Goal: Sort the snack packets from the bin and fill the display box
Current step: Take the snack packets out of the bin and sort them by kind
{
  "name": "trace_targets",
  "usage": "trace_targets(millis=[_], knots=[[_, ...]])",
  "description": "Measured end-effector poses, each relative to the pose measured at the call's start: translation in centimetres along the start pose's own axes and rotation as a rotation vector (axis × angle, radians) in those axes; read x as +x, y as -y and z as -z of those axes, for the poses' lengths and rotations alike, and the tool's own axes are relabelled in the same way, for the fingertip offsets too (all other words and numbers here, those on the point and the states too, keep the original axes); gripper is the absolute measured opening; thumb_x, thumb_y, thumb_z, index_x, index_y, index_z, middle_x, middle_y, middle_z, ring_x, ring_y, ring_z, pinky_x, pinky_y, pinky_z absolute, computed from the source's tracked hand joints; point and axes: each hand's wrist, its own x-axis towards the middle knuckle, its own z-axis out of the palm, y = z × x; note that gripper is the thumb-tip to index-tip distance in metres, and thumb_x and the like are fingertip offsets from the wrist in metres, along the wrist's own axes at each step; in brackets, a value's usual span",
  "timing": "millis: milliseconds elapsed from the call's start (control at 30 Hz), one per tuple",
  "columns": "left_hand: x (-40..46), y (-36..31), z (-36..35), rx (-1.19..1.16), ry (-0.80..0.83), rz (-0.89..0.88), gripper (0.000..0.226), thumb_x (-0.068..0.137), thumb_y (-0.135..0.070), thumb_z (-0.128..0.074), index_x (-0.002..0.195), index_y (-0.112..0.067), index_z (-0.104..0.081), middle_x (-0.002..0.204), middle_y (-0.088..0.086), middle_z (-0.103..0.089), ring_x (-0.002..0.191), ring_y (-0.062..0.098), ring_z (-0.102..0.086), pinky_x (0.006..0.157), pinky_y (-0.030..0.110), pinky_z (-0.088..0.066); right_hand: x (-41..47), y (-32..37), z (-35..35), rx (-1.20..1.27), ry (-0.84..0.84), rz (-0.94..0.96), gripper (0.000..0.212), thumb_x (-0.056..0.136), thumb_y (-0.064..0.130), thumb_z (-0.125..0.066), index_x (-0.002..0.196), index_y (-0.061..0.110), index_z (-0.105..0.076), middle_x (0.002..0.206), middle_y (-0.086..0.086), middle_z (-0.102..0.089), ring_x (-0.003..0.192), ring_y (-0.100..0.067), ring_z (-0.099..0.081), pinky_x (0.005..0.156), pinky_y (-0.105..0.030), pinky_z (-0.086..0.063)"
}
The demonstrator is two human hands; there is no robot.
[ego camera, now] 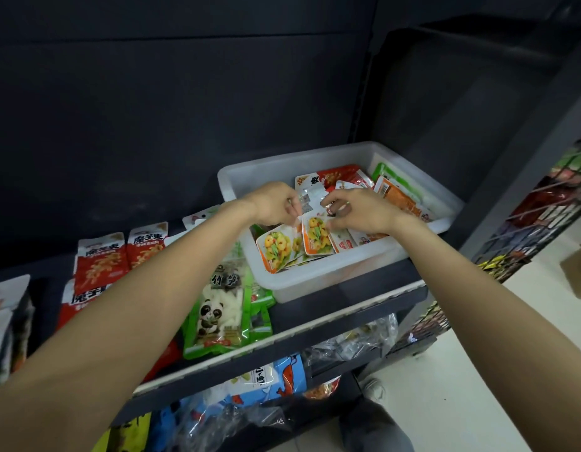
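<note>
A translucent white plastic bin (318,282) sits on a dark shelf and holds several small snack packets. Both of my hands are inside it. My left hand (273,203) pinches the top corner of a yellow-and-orange packet (277,249) at the bin's front left. Beside it, my right hand (357,208), with a ring on one finger, has its fingers curled on a second yellow-and-orange packet (317,236). Red packets (343,176) and an orange packet (401,199) lie further back in the bin. No display box shows.
Left of the bin lie green panda-print bags (217,308) and red bags (101,259) on the same shelf. The shelf below holds blue bags (276,376) and clear plastic wrap (354,340). A wire rack (524,230) stands at the right over pale floor.
</note>
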Motion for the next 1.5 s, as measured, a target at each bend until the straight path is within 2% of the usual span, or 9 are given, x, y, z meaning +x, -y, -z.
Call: trace_targets(millis=[133, 333, 467, 633, 800, 933, 1033, 1233, 1500], knots=[[-0.8, 0.4, 0.7, 0.011, -0.022, 0.038, 0.036, 0.088, -0.014, -0.065, 0.123, -0.012, -0.057, 0.112, 0.001, -0.065, 0.096, 0.011, -0.058, 0.083, 0.021, -0.044, -0.4, 0.2, -0.4, 0.022, -0.022, -0.005, 0.039, 0.088, 0.030, -0.065, 0.125, 0.023, -0.057, 0.120, 0.001, -0.060, 0.106, -0.015, -0.057, 0.086, -0.024, -0.042], [-5.6, -0.1, 0.5, -0.323, -0.658, -0.148, 0.018, 0.095, -0.017, -0.055, 0.108, -0.010, -0.065, 0.100, -0.004, -0.066, 0.091, 0.005, -0.058, 0.077, 0.012, -0.043, -3.5, 4.5, -1.0, 0.346, -0.354, 0.069, 0.036, 0.090, 0.030, -0.061, 0.125, 0.025, -0.053, 0.104, 0.006, -0.062, 0.093, -0.008, -0.059, 0.083, -0.026, -0.048], [-10.1, 0.7, -1.0, -0.668, -0.782, -0.111, 0.015, 0.096, -0.018, -0.053, 0.105, -0.015, -0.064, 0.101, -0.002, -0.068, 0.094, 0.010, -0.063, 0.077, 0.021, -0.051, -5.3, 9.6, -3.4, 0.625, -0.436, 0.118, 0.046, 0.086, 0.021, -0.068, 0.128, 0.024, -0.047, 0.103, 0.002, -0.063, 0.084, -0.005, -0.064, 0.070, -0.018, -0.053], [-18.4, 3.8, -1.9, -0.937, -0.858, -0.001, 0.029, 0.092, -0.014, -0.059, 0.120, -0.018, -0.052, 0.103, -0.001, -0.064, 0.092, 0.008, -0.062, 0.081, 0.022, -0.051, -6.9, 15.9, -8.0, 0.789, -0.409, 0.139, 0.043, 0.080, 0.014, -0.074, 0.110, 0.031, -0.048, 0.088, 0.005, -0.065, 0.077, -0.010, -0.067, 0.070, -0.031, -0.056], [-27.0, 9.6, -3.9, -0.470, -0.711, 0.197, 0.055, 0.085, -0.017, -0.069, 0.134, -0.019, -0.045, 0.138, -0.001, -0.048, 0.127, 0.013, -0.045, 0.104, 0.023, -0.035, -5.9, 22.4, -14.9, 0.874, -0.164, 0.113, 0.035, 0.081, 0.012, -0.073, 0.109, 0.021, -0.056, 0.089, 0.001, -0.064, 0.088, -0.019, -0.065, 0.083, -0.046, -0.054], [-32.2, 14.1, -4.3, -0.273, -0.665, 0.391, 0.049, 0.091, -0.022, -0.060, 0.137, -0.017, -0.047, 0.151, 0.004, -0.028, 0.132, 0.018, -0.040, 0.110, 0.025, -0.028, -4.4, 27.9, -19.6, 0.844, 0.003, 0.124, 0.044, 0.083, 0.012, -0.071, 0.124, 0.009, -0.056, 0.112, -0.013, -0.064, 0.096, -0.019, -0.063, 0.084, -0.036, -0.056], [-34.8, 16.9, -4.3, -0.059, -0.772, 0.430, 0.039, 0.093, -0.022, -0.056, 0.131, -0.013, -0.053, 0.144, 0.009, -0.040, 0.135, 0.024, -0.035, 0.113, 0.036, -0.029, -3.5, 32.0, -21.8, 0.885, 0.121, 0.140, 0.047, 0.087, 0.002, -0.064, 0.132, 0.003, -0.049, 0.119, -0.017, -0.060, 0.087, -0.014, -0.062, 0.068, -0.020, -0.056], [-35.7, 19.0, -4.6, 0.288, -0.656, 0.448, 0.035, 0.096, -0.021, -0.046, 0.126, -0.005, -0.056, 0.127, 0.014, -0.057, 0.120, 0.030, -0.050, 0.106, 0.036, -0.033, -1.3, 35.9, -24.8, 0.269, 0.112, 0.304, 0.039, 0.092, 0.018, -0.057, 0.130, 0.010, -0.056, 0.129, -0.015, -0.056, 0.119, -0.028, -0.054, 0.101, -0.033, -0.041], [-35.3, 18.1, -3.1, 0.462, -0.729, 0.450, 0.027, 0.092, -0.025, -0.052, 0.108, -0.009, -0.066, 0.106, 0.012, -0.068, 0.097, 0.031, -0.062, 0.083, 0.038, -0.048, -3.8, 33.0, -20.2, 0.044, -0.041, 0.562, 0.028, 0.095, 0.019, -0.053, 0.121, 0.019, -0.063, 0.126, -0.002, -0.059, 0.114, -0.020, -0.053, 0.093, -0.029, -0.043]])
